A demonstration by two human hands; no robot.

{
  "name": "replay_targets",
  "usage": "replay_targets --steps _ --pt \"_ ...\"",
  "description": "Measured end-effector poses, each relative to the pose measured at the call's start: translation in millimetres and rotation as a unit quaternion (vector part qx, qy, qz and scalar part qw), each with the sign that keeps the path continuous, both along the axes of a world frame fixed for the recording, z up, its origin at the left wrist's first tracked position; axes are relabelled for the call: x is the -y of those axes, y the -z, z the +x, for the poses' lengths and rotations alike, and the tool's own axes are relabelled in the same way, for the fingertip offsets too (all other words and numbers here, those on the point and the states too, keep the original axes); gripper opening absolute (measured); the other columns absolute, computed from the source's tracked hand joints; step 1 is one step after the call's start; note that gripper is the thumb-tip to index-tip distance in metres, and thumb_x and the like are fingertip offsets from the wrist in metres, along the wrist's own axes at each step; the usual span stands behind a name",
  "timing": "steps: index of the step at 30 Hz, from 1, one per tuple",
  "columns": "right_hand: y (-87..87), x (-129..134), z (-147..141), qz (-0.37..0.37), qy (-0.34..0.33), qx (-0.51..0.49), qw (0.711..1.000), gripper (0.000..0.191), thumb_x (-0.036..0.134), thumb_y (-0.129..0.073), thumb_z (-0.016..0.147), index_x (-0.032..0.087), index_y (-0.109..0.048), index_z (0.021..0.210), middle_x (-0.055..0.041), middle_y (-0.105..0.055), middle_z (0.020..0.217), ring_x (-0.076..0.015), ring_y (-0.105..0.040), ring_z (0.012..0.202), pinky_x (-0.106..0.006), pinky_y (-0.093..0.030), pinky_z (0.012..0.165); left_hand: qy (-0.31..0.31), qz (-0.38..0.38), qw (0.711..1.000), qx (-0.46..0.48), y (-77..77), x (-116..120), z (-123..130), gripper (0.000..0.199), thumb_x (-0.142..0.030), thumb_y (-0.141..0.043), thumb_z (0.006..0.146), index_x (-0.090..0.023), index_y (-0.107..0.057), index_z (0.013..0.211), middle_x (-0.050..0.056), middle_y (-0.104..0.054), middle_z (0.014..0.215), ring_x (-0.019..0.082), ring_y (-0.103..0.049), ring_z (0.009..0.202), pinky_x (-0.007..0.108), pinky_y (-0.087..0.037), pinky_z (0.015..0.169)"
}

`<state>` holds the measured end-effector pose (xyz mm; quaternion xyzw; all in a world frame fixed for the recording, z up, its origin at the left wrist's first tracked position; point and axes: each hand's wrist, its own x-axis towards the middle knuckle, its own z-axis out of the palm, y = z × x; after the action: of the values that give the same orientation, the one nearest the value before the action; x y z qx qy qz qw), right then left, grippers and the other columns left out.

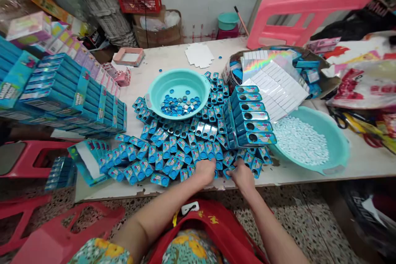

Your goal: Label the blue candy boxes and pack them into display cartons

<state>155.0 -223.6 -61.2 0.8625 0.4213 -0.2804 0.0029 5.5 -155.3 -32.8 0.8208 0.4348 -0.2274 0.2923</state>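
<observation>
Many small blue tins (169, 165) printed with pink and white lettering lie spread over the table. My left hand (206, 171) is closed at the front edge of this spread, its fingertips against the tins; what it grips is hidden. Just to the right, my right hand (243, 176) has its fingers closed on a small blue tin (229, 171). Behind my hands, a turquoise basin (178, 75) holds loose round blue and silver caps. A stack of blue packs with dark round holes (253, 115) stands beyond my right hand.
A second turquoise basin (338, 148) at the right holds small white pieces. Stacked blue display boxes (71, 90) stand at the left, with an open blue box (88, 165) before them. Sheets of white labels (274, 86) lie over a carton. A pink stool (303, 6) rises behind.
</observation>
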Motion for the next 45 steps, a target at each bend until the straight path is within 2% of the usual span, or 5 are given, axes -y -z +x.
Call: replay_targets --steps 8,16,23,36,45 --pt "0.7 15 -4 0.037 0.014 -0.030 0.999 0.025 0.028 -0.063 0.073 0.020 -0.052 0.094 -0.0062 -0.067 0.075 -0.0195 -0.064 0.067 -0.024 -0.030 0.056 -0.004 0.008 1.000 0.027 0.1 4 -9 0.037 -0.027 -0.049 0.083 -0.014 -0.047 0.118 0.018 -0.065 0.102 0.030 -0.061 0.103 0.040 -0.048 0.081" --pt "11.1 24 -9 0.078 -0.010 -0.024 0.997 0.015 0.027 -0.056 0.078 0.021 -0.049 0.089 -0.0046 -0.065 0.076 -0.0212 -0.063 0.075 -0.024 -0.031 0.059 -0.005 0.061 0.992 0.106 -22.1 21 -50 0.029 -0.040 -0.043 0.089 -0.023 -0.051 0.111 0.008 -0.068 0.103 0.024 -0.063 0.098 0.030 -0.046 0.077" --pt "6.3 21 -13 0.131 0.027 -0.038 0.990 0.014 0.021 -0.058 0.073 0.023 -0.050 0.083 -0.0017 -0.063 0.073 -0.0212 -0.061 0.074 -0.025 -0.028 0.059 -0.079 0.074 0.980 0.167 -2.3 11 -93 0.018 -0.034 -0.041 0.089 -0.023 -0.055 0.092 0.002 -0.069 0.086 0.020 -0.064 0.084 0.025 -0.038 0.066" --pt "17.3 25 -15 0.116 -0.039 -0.017 0.992 0.005 0.026 -0.046 0.083 0.023 -0.048 0.086 0.0009 -0.059 0.069 -0.0176 -0.060 0.069 -0.023 -0.031 0.058 -0.187 0.079 0.953 0.223 8.0 19 -148 0.018 -0.035 -0.043 0.087 -0.022 -0.056 0.084 0.000 -0.066 0.077 0.017 -0.060 0.074 0.024 -0.034 0.063" --pt "41.4 49 -25 0.079 -0.090 0.095 0.988 0.032 0.035 -0.022 0.091 0.021 -0.046 0.107 -0.0131 -0.060 0.116 -0.0243 -0.066 0.079 -0.033 -0.043 0.063 -0.328 0.136 0.909 0.218 13.8 35 -209 0.018 -0.037 -0.050 0.084 -0.023 -0.062 0.085 -0.001 -0.066 0.075 0.015 -0.061 0.075 0.021 -0.036 0.064"
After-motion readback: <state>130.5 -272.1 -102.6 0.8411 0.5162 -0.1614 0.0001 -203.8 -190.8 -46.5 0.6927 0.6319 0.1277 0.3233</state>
